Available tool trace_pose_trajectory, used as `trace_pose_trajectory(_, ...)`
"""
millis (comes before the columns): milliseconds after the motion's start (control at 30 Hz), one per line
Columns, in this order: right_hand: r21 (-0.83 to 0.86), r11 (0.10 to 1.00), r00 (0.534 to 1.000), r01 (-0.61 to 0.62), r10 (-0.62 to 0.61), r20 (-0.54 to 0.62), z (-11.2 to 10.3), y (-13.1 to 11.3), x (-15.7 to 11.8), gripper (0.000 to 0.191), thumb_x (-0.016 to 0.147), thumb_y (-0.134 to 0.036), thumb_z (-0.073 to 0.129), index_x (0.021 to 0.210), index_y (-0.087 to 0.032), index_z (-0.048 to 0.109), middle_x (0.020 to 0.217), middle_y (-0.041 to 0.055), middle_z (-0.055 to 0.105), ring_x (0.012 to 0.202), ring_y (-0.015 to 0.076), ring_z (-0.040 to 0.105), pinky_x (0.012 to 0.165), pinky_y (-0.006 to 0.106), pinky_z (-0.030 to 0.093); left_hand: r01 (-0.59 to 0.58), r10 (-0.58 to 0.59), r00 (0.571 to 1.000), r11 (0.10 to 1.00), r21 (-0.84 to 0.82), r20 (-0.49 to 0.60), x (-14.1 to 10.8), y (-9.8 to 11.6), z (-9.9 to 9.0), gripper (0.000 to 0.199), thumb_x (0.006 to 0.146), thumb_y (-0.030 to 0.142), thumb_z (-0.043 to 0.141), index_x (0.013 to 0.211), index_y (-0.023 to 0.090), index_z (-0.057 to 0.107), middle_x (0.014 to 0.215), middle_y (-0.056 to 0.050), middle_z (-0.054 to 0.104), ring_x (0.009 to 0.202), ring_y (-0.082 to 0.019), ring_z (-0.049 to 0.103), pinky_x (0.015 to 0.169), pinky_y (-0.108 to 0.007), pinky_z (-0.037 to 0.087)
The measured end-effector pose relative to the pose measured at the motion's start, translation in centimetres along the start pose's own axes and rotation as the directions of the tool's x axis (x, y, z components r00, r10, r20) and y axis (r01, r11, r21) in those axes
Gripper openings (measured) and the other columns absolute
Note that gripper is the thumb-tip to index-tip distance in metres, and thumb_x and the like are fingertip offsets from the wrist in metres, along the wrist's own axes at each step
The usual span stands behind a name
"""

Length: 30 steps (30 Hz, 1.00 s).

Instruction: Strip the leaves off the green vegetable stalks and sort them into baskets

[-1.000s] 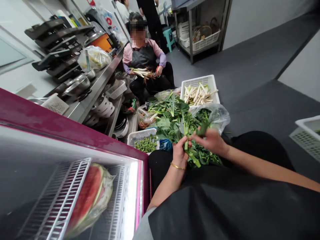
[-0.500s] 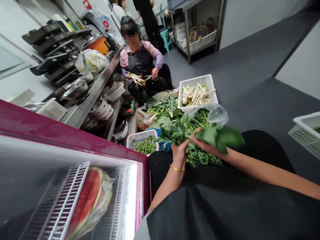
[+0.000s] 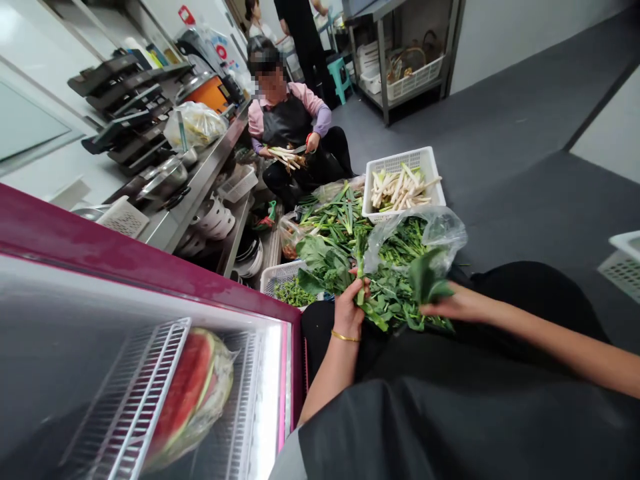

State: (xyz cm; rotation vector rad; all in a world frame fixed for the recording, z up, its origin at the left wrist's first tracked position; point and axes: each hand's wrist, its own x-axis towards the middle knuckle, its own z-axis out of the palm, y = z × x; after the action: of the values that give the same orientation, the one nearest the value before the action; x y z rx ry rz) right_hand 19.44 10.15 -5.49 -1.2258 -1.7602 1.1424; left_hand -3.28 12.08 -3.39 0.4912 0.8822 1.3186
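My left hand is closed around the thick green stalk of a leafy vegetable, whose broad leaves spread to the left. Farther right, my right hand grips a green leaf, slightly blurred, that stands up from its fingers. Beneath and between both hands lies a heap of leafy greens. Behind it, more green stems sit in an open clear plastic bag. A white basket with small cut green pieces is left of my left hand, partly hidden by the leaves.
A person sits opposite, holding white-stemmed vegetables and red-handled scissors. A white basket holds pale stalks, beside long green leaves. At left, an open fridge with a maroon edge holds a cut watermelon. Another basket stands far right.
My hands have moved apart, the right one going right with the leaf. In my left hand the stalk now points more upright. The whole view has shifted slightly.
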Motion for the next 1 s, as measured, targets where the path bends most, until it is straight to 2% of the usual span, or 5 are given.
trace_pose_trajectory(233, 0.181, 0.977, 0.986, -0.114, 0.089, 0.138, -0.1, -3.4, 6.5, 0.038, 0.077, -0.057, 0.057, 0.072, -0.020, 0.061, 0.059, 0.0016, 0.061, 0.049, 0.0142, 0.056, 0.045, 0.025, 0.041, 0.054, -0.057, 0.998, 0.992, 0.114, 0.022, -2.0, -1.3, 1.7, 0.036, 0.054, 0.024, 0.081, 0.087, 0.015, 0.069, 0.069, -0.003, 0.067, 0.054, -0.010, 0.057, 0.053, -0.021, 0.042)
trace_pose_trajectory(367, 0.007, 0.988, 0.974, 0.157, -0.154, -0.167, 2.2, -6.6, 5.7, 0.041, 0.081, -0.051, 0.054, 0.055, -0.020, 0.049, 0.052, 0.0010, 0.052, 0.050, 0.0114, 0.048, 0.051, 0.024, 0.038, 0.002, 0.008, 0.992, 0.997, 0.083, -0.128, -1.3, -1.6, 2.7, 0.032, 0.055, 0.027, 0.079, 0.081, 0.014, 0.068, 0.064, -0.001, 0.065, 0.051, -0.008, 0.055, 0.052, -0.020, 0.040)
trace_pose_trajectory(467, -0.146, 0.919, 0.929, 0.366, -0.371, -0.009, 3.0, -6.6, 3.2, 0.039, 0.084, -0.046, 0.051, 0.055, -0.020, 0.051, 0.057, 0.0023, 0.053, 0.055, 0.0120, 0.048, 0.055, 0.025, 0.037, -0.073, 0.092, 0.980, 0.991, 0.108, -0.178, -1.0, -1.6, 2.8, 0.032, 0.054, 0.026, 0.079, 0.081, 0.014, 0.068, 0.065, 0.000, 0.065, 0.055, -0.009, 0.057, 0.056, -0.021, 0.042)
trace_pose_trajectory(667, 0.269, 0.951, 0.987, -0.151, 0.128, 0.101, 0.2, -3.8, 6.2, 0.045, 0.078, -0.063, 0.052, 0.066, -0.020, 0.054, 0.047, -0.0032, 0.050, 0.040, 0.0107, 0.046, 0.042, 0.023, 0.036, 0.025, -0.016, 0.999, 0.984, 0.174, -0.052, -2.1, -2.0, 2.9, 0.038, 0.054, 0.029, 0.081, 0.086, 0.014, 0.069, 0.068, -0.003, 0.067, 0.054, -0.011, 0.057, 0.055, -0.023, 0.043)
trace_pose_trajectory(1000, 0.099, 0.992, 0.995, 0.084, -0.079, -0.058, 2.5, -4.6, 3.7, 0.034, 0.080, -0.047, 0.059, 0.062, -0.019, 0.056, 0.054, -0.0023, 0.052, 0.050, 0.0097, 0.046, 0.051, 0.023, 0.036, -0.055, 0.067, 0.994, 0.989, 0.134, -0.088, -1.3, -2.5, 2.0, 0.034, 0.056, 0.028, 0.079, 0.086, 0.016, 0.069, 0.070, 0.000, 0.066, 0.056, -0.010, 0.056, 0.056, -0.022, 0.043)
